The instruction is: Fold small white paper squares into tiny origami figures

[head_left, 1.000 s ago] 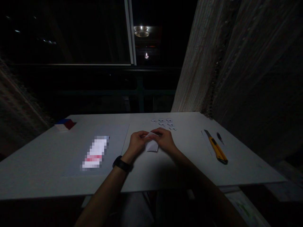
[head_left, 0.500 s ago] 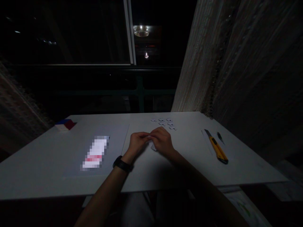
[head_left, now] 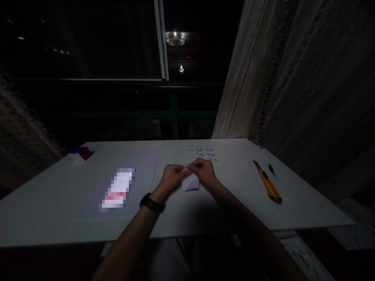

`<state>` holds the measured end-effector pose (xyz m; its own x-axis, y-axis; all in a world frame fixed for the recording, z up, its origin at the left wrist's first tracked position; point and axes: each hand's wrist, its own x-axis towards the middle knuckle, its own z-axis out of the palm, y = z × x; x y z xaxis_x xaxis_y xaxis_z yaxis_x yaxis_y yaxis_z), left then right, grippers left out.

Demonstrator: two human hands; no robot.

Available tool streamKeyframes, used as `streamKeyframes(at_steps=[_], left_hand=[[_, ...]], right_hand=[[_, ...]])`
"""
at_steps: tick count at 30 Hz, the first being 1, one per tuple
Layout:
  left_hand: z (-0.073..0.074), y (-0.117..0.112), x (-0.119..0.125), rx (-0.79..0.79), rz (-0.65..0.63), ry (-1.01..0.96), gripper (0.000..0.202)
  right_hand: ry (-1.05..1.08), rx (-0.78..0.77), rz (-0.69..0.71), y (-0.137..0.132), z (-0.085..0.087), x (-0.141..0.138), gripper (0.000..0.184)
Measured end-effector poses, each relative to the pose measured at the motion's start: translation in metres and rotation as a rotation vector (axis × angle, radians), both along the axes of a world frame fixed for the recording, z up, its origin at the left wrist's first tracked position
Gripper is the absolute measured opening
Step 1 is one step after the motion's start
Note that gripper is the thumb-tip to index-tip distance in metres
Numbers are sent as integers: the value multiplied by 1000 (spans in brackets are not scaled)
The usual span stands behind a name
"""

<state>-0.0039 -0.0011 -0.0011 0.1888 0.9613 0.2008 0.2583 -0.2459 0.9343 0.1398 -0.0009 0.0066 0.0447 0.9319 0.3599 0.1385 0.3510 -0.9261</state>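
Paper (head_left: 190, 183) partly hidden by hands (head_left: 171, 176); phone screen (head_left: 118, 187) pixelated.

Small white paper (head_left: 191, 183), looks folded, narrower at far end, wider at near end, near edge slightly curved. Far end pinched by left hand (head_left: 170, 176) and right hand (head_left: 206, 171); near part exposed. Around middle of surface (head_left: 231, 171), contact with it unclear.

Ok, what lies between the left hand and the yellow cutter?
In the head view: the white paper, then the right hand, white tabletop, and a faint thin outline, too dim to identify, beside the cutter.
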Motion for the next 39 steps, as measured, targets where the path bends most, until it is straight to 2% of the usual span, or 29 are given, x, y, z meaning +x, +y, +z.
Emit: streamKeyframes(at_steps=[3,7,15,19,22,25,34,39], left_hand=[[2,-2,2,-46,-27,-18,32],[4,-5,4,-120,-42,-77,31],[3,-2,-1,-278,-17,-272,32],[3,0,-3,-303,2,-332,33],[5,-1,-2,-292,-24,-327,34],[5,-2,0,-243,-15,-292,36],[4,-2,3,-149,65,-142,37],[-1,1,3,-119,177,-107,31]], right_hand=[[124,-136,6,1,-3,-1,18],[222,-203,-1,4,-6,-1,22],[-125,-97,77,9,-7,13,23],[-83,-144,150,10,-8,16,21],[23,-264,185,10,-6,17,24],[73,-308,182,9,-2,15,26],[-42,-261,202,7,-6,12,13],[-59,-243,235,4,-4,10,18]])
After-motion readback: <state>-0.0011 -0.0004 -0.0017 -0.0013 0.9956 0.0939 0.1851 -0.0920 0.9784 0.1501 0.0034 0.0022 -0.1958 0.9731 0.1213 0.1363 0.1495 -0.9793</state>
